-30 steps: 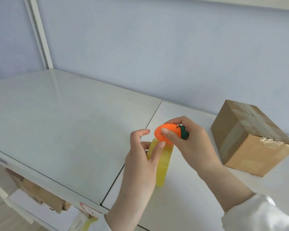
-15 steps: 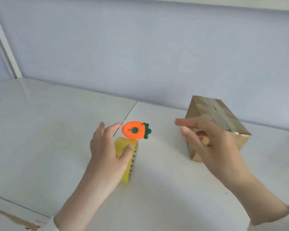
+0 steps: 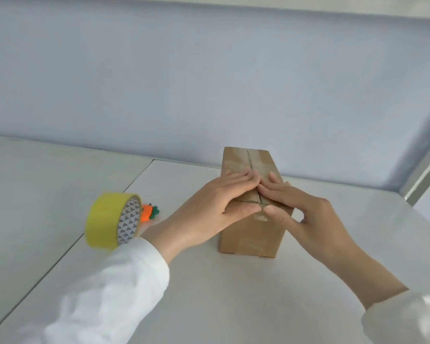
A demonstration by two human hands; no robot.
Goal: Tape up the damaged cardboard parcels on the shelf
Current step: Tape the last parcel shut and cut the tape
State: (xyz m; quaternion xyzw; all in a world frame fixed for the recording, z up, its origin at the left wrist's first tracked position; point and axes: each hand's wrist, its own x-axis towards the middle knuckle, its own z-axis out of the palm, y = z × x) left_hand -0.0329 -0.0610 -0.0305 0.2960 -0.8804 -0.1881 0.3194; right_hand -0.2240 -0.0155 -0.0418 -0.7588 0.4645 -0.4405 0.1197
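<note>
A small brown cardboard parcel (image 3: pixel 250 232) stands on the white shelf (image 3: pixel 209 294), its narrow end facing me. Strips of tape and a centre seam show on its top. My left hand (image 3: pixel 219 207) lies flat on the near left of the top, thumb over the front edge. My right hand (image 3: pixel 301 209) presses the near right of the top with straight fingers, thumb on the front face. The fingertips of both hands meet at the seam. A yellow tape roll (image 3: pixel 112 220) stands on edge to the left. An orange carrot-shaped cutter (image 3: pixel 148 213) lies behind it.
A pale blue wall (image 3: pixel 209 83) backs the shelf. A seam between two shelf panels (image 3: pixel 134 182) runs past the tape roll. A metal upright (image 3: pixel 425 170) rises at the far right corner.
The cutter and tape roll have been set down on the shelf at the left. Both hands have moved onto the top of the parcel, and the view has swung right.
</note>
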